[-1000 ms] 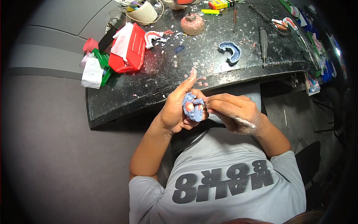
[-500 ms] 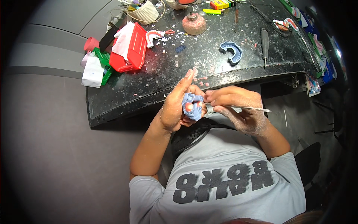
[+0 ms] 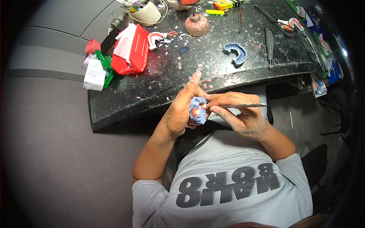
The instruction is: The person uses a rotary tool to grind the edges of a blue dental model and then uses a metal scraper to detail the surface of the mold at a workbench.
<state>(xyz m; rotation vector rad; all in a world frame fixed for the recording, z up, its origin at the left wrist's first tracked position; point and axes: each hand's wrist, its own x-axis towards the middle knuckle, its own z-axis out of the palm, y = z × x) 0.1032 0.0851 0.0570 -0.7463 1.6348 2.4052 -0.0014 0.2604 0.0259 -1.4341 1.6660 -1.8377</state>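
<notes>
My left hand (image 3: 179, 108) is closed round a blue dental model (image 3: 198, 118) with pink and whitish patches on it, held just off the bench's front edge. The thumb points up and away, and the fingers are partly hidden behind the model. Pinched in my right hand (image 3: 243, 116) is a slim metal carving tool (image 3: 247, 105), lying nearly level. Its working tip meets the model's right side near a pinkish-white patch; the exact contact is too small to make out. Pale dust coats both hands.
The black bench (image 3: 152, 89) carries scattered scraps. A red bin (image 3: 141, 51), a denture model (image 3: 154, 38) and a glass burner (image 3: 197, 26) stand at the back left. Farther right lie a blue curved tray (image 3: 239, 53), a handpiece (image 3: 269, 43) and another denture model (image 3: 291, 25).
The dental model has shifted slightly right and turned in my left hand. My right hand has moved a little left, bringing the tool's tip onto the model.
</notes>
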